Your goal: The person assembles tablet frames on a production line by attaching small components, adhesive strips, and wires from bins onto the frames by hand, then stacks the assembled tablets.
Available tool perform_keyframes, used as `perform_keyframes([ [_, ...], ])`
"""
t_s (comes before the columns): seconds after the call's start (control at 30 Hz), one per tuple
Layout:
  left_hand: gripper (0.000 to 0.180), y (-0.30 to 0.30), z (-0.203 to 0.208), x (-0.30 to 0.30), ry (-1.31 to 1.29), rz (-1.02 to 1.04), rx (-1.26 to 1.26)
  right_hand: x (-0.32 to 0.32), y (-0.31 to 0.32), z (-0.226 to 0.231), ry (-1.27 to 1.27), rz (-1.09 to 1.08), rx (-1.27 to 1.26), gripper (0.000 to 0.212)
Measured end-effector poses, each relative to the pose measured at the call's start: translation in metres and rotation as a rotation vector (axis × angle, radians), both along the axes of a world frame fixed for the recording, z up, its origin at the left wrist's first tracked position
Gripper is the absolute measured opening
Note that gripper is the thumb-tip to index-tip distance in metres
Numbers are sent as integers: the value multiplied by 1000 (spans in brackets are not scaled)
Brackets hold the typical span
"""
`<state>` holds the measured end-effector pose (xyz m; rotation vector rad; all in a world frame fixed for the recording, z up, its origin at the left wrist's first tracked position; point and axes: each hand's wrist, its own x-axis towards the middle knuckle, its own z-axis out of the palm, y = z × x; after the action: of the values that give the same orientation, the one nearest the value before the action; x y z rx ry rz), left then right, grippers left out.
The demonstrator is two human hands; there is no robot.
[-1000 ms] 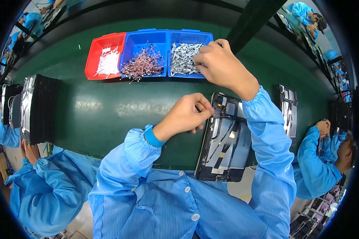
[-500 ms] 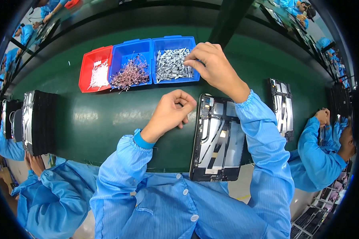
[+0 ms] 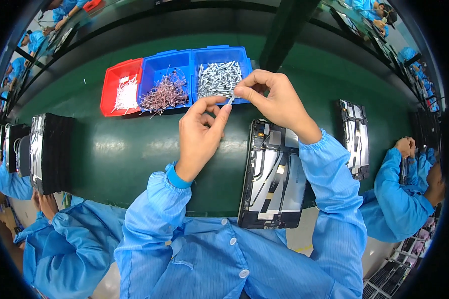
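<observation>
My right hand [image 3: 274, 97] pinches a small grey strip part [image 3: 230, 100] between thumb and forefinger, just in front of the right blue bin [image 3: 245, 70] of silvery parts. My left hand [image 3: 200, 132] is raised beside it, its thumb and forefinger tips touching the same strip from the left. An opened tablet frame [image 3: 273, 174] with dark edges and shiny inner plates lies flat on the green mat [image 3: 119, 154] below my right wrist. Both arms wear light blue sleeves.
A red bin [image 3: 109, 89] of white parts and a middle blue bin [image 3: 147, 70] of pinkish parts stand at the back. A stack of dark frames [image 3: 50, 152] stands at the left, another tablet frame [image 3: 354, 137] at the right. Co-workers in blue sit on both sides.
My right hand came back from the right blue bin with a small strip. My left hand lifted off the tablet frame and met it in front of the bins.
</observation>
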<state>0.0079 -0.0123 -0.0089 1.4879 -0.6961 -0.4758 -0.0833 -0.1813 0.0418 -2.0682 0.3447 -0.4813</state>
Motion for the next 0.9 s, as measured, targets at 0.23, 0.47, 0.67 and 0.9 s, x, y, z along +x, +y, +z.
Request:
perform_keyframes([
  [0.23,11,5,7,6,144,59,-15,13,2,-8,-88,-126,37,16],
  [0.47,25,9,14,10,578,-277,-106,7,8,-12,-207,-93,-69,18],
  [0.67,27,16,18,9,825,-546,-167,-17,25,12,6,189,628,24],
  [0.9,26,13,19,1,678,-475,-43,-29,26,0,-46,169,662,15],
])
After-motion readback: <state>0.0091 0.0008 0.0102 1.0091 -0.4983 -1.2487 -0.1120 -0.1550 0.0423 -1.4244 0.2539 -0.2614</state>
